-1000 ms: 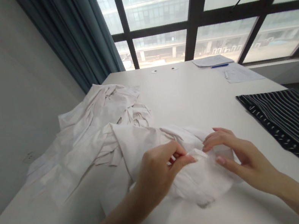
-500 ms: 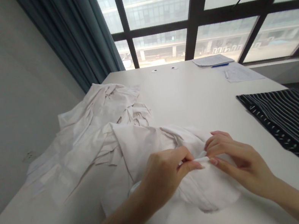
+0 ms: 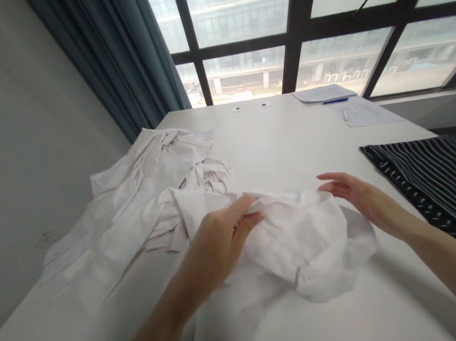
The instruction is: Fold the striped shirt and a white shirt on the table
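My left hand (image 3: 225, 241) pinches an edge of thin white cloth (image 3: 305, 233) between thumb and fingers. From that pinch the cloth spreads to the right in a loose, bunched piece, lifted somewhat off the table. At its far right edge is my right hand (image 3: 361, 200), fingers stretched out; its thumb is hidden, and I cannot tell whether it touches the cloth. More of the white fabric runs back from my left hand to a crumpled heap of white cloth (image 3: 137, 180) on the left.
The white table (image 3: 269, 151) reaches to the window. A black striped cloth (image 3: 455, 183) lies at the right edge. Farther back are papers (image 3: 372, 111) with a blue pen (image 3: 335, 101). A blue curtain (image 3: 123, 53) hangs beside the left wall.
Both hands met at the cloth half a second ago. Since then my left hand has moved left with its pinch, my right hand has let go and moved right and away, and the cloth has spread out.
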